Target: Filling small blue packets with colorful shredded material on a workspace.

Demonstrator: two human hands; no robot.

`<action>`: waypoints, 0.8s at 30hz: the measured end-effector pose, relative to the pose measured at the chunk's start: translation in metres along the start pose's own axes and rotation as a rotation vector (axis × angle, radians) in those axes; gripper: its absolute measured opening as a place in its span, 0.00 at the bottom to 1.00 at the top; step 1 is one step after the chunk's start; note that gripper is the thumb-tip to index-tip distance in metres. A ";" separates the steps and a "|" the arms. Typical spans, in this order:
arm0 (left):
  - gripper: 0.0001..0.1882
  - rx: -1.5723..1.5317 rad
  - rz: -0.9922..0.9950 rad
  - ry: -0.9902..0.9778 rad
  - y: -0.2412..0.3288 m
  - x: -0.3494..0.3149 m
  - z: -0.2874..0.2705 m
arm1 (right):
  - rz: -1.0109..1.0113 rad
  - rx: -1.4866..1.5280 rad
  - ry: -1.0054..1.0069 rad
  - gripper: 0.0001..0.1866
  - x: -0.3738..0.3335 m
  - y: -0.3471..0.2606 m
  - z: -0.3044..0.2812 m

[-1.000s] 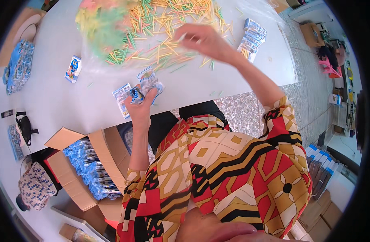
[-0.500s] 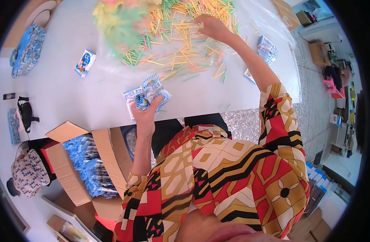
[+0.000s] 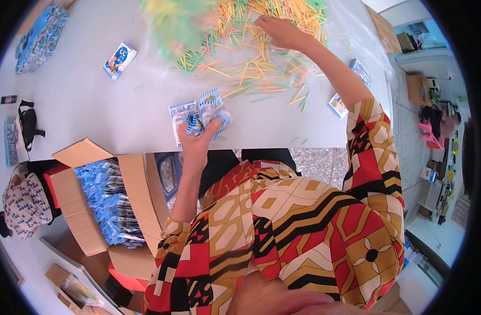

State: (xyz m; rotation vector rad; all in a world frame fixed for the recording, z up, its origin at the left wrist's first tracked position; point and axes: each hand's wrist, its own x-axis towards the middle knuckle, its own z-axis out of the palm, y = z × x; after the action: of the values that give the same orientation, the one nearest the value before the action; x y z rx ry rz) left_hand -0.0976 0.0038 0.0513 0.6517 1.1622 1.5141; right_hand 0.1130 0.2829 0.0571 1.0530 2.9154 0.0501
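Note:
My left hand [image 3: 197, 144] is closed around small blue-and-white plastic packets [image 3: 212, 105], held fanned out just above the table's near edge. Thumb and fingers pinch them near the bottom. Far off, my right hand [image 3: 285, 33] reaches into a pile of thin coloured sticks [image 3: 251, 50], yellow, orange, green and pink. Its fingers are bent together at the pile, and what lies between the fingertips is too small to make out. The sticks lie on a clear plastic sheet, beside a bunched bag of green and yellow [image 3: 182, 34].
On the white table [image 3: 93, 115] lie a small blue-and-white box [image 3: 119, 60], stacked packets [image 3: 43, 39] at far left and more boxes [image 3: 338, 105] by my right forearm. An open carton [image 3: 135, 197] full of blue packets stands below left. Another person [image 3: 28, 205] is at left.
The whole view has shifted slightly, moving the table's things rightward and up. My left hand still grips the packets, and my right hand stays at the stick pile with its fingers drawn in.

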 end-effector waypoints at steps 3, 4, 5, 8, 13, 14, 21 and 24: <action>0.16 0.032 -0.020 -0.017 -0.006 0.001 -0.011 | -0.090 -0.043 0.048 0.24 -0.008 0.003 0.005; 0.18 0.057 -0.036 -0.027 -0.008 0.002 -0.013 | -0.172 -0.073 0.055 0.25 -0.008 0.005 0.009; 0.18 0.057 -0.038 -0.026 -0.007 0.002 -0.011 | -0.172 -0.072 0.054 0.25 -0.008 0.004 0.011; 0.14 0.029 -0.016 -0.013 -0.005 0.001 -0.002 | -0.323 -0.083 0.127 0.26 -0.007 0.005 0.013; 0.14 0.037 -0.018 -0.016 -0.010 0.001 0.005 | -0.310 -0.157 0.141 0.20 0.000 0.013 0.016; 0.14 0.040 -0.020 -0.015 -0.010 0.001 0.006 | -0.309 -0.154 0.142 0.20 0.002 0.012 0.017; 0.12 0.025 -0.023 -0.038 -0.011 0.002 0.009 | -0.256 -0.186 0.102 0.11 -0.014 0.014 0.024; 0.12 0.032 -0.026 -0.045 -0.015 0.003 0.010 | -0.206 -0.125 0.113 0.10 -0.021 0.007 0.028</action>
State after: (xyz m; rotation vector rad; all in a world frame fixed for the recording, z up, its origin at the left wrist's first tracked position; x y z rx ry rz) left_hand -0.0837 0.0097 0.0414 0.6868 1.1579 1.4548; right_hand 0.1354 0.2755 0.0304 0.7515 3.0570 0.2894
